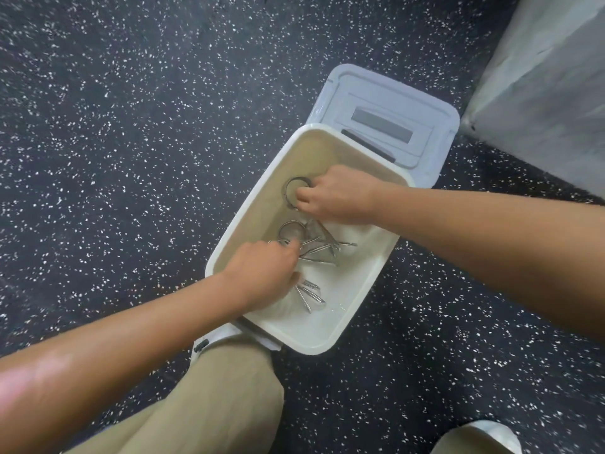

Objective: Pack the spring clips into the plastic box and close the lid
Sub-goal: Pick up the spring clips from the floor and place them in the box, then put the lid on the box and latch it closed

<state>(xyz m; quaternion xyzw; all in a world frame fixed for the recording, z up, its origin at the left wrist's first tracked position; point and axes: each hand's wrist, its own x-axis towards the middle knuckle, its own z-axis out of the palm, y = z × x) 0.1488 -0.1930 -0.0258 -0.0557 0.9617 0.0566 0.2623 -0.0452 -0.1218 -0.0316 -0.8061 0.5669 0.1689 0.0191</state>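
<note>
A white plastic box (357, 303) stands open on the dark speckled floor, its pale lid (386, 103) hinged back at the far end. Several metal spring clips (319, 249) lie on the box bottom, more of them near the front (311, 294). My right hand (337, 194) is inside the box at the far end, fingers closed on a ring-shaped clip (292, 186). My left hand (263, 273) reaches in from the near left, fingers pinched on another ring-ended clip (289, 229) at the pile.
My knee in beige trousers (212, 398) presses against the box's near corner. A grey plastic-wrapped block (550, 93) stands at the far right. A shoe tip (478, 437) shows at the bottom right. Speckled floor surrounds the box.
</note>
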